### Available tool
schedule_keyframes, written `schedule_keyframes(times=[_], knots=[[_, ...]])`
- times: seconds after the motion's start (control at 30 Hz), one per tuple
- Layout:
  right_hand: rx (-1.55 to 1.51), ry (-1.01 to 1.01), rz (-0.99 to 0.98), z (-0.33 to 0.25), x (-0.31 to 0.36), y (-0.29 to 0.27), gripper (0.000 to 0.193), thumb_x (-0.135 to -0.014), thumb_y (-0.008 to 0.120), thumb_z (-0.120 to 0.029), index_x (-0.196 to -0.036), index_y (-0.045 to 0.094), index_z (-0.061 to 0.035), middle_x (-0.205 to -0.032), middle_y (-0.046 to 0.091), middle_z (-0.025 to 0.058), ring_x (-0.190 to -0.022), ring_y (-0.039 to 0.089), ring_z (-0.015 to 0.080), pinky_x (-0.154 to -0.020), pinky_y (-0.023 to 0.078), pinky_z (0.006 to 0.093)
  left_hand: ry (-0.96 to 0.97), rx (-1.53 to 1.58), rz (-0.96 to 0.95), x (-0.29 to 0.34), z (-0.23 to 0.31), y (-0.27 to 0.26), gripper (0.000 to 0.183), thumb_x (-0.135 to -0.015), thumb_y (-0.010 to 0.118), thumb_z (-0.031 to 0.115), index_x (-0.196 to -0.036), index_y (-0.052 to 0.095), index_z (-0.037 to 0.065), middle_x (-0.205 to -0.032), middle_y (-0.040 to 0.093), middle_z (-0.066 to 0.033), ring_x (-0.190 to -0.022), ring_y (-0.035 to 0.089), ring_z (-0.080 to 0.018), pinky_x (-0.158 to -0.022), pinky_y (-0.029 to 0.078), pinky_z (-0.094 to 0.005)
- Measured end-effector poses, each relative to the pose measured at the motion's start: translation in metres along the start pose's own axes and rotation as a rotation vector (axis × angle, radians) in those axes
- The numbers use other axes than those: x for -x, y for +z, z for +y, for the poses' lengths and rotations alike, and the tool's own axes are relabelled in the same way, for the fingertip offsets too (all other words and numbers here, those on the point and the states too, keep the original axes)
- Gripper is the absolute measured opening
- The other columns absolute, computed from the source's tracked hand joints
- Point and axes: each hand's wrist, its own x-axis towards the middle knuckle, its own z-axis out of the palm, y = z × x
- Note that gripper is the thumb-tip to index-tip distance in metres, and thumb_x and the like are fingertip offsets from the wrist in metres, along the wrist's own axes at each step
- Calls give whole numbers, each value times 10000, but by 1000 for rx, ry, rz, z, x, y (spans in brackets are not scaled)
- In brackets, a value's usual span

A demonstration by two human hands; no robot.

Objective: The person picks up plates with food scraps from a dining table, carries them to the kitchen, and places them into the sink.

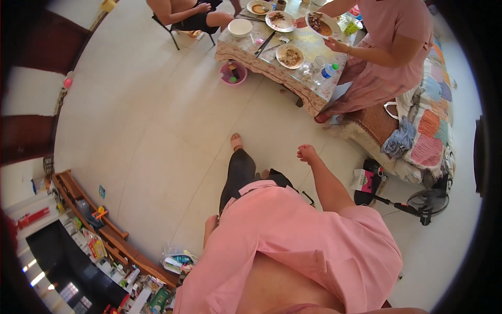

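My right hand (306,153) swings forward over the tiled floor, its fingers curled into a loose fist with nothing visible in it. My left hand (210,226) hangs beside my hip, partly covered by my pink top, and its fingers are hard to make out. Neither hand touches anything on the table (314,97) ahead, which has a patterned cloth. On it stand a white bowl (240,27), a plate of food scraps (290,56), chopsticks (265,44) and a bottle (330,70) with a green cap. Another person in pink holds a plate of dark food (322,25) over the table.
A pink bin (233,73) stands under the table's near left corner. Someone sits on a chair at the far left. To my right are a sofa with a patchwork cover (426,149) and a fan (428,202). A long wooden cabinet (112,225) crowded with items lines the left.
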Motion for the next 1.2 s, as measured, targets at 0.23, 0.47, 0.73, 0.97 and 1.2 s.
schedule_keyframes(times=[0.23,0.47,0.73,0.97,1.2], knots=[[46,199,-24,-6,7,20,173,-823,439,-177,-951,513,-88,-765,562,54,-625,566,148,-539,465,330,-622,385,-36,-96,51,-60,194,-812,472,210,-738,544,46,-676,592,-56,-572,557,-137,-478,407,-267],[-11,102,-18,-98,-22,35,194,-830,427,-165,-984,508,-80,-777,568,52,-632,568,154,-553,468,304,-283,567,102,-184,201,-128,226,-852,454,278,-919,543,82,-737,578,-48,-618,549,-116,-519,405,-242],[-119,48,-136,-216,-70,83,180,-835,439,-165,-966,519,-71,-803,567,61,-655,571,157,-569,467,298,-548,536,58,-150,147,-97,228,-844,471,289,-904,519,75,-721,572,-48,-582,557,-131,-465,395,-233],[15,-84,-2,-327,-200,115,190,-804,484,-230,-893,559,-80,-678,580,68,-597,567,122,-494,455,277,-481,357,-60,-61,118,-55,184,-804,472,237,-899,478,79,-697,541,-68,-551,512,-152,-437,407,-259],[560,-146,518,-440,-242,128,323,-751,520,-282,-952,590,-38,-971,585,154,-937,553,283,-789,446,370,-852,590,35,-81,227,-54,254,-827,482,263,-992,542,80,-783,550,-44,-647,526,-124,-538,437,-240]])
